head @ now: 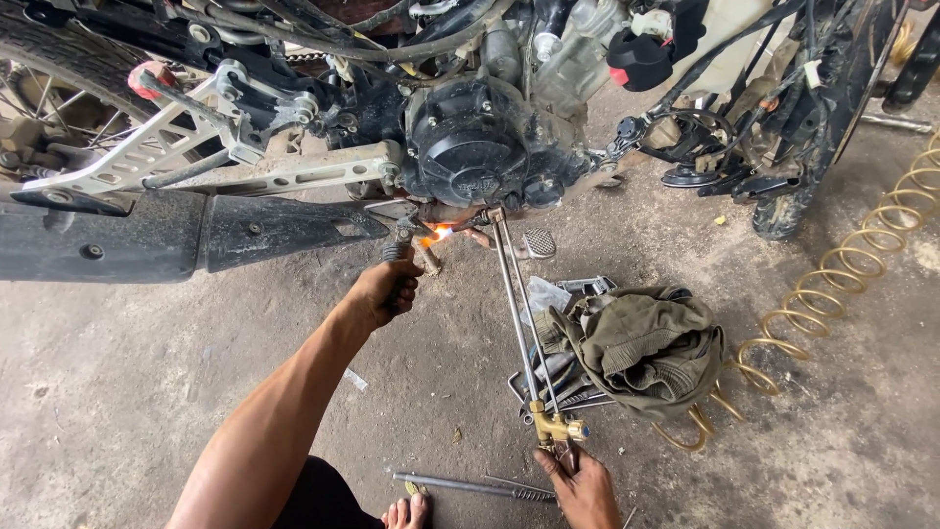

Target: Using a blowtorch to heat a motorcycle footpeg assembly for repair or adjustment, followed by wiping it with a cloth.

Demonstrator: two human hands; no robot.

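Note:
My left hand (385, 291) grips the dark handle of a tool (399, 251) held up under a motorcycle engine (480, 142). My right hand (585, 488) holds the brass valve end of a long metal gas torch (517, 313). The torch tubes run up to the engine's underside, where an orange flame (438, 233) burns beside the tool tip. A footpeg (538, 243) sticks out just right of the flame.
A black exhaust pipe (147, 235) lies to the left. An olive cloth (641, 343) covers a metal tray (563, 387) at right. A coiled yellow hose (862, 264) curls at far right. A metal rod (470, 485) and my bare toes (406, 511) are at the bottom.

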